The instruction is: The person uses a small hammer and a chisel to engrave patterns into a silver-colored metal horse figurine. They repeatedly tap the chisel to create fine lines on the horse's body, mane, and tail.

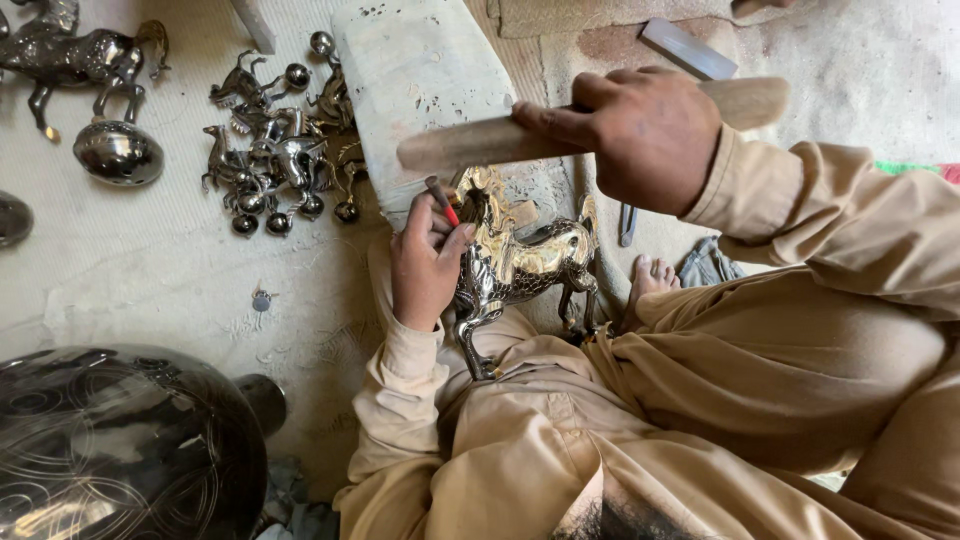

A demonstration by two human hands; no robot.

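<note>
My left hand (425, 262) pinches a thin chisel with a red band (441, 201), its tip down against a shiny brass-and-silver horse figure (522, 262) that rests on my lap. The same hand steadies the horse's neck. My right hand (640, 135) is raised above the horse and grips a flat wooden stick (470, 143) held level, its free end hanging over the chisel's top. I sit on the floor in tan clothes, one bare foot (650, 278) beside the horse.
A pale stone block (420, 70) lies behind the horse. Several small dark metal horse figures (275, 150) are heaped at upper left, with a larger horse (75, 60) and a metal ball (118, 152). A big engraved dark vessel (110, 450) sits at lower left. A metal file (686, 48) lies beyond.
</note>
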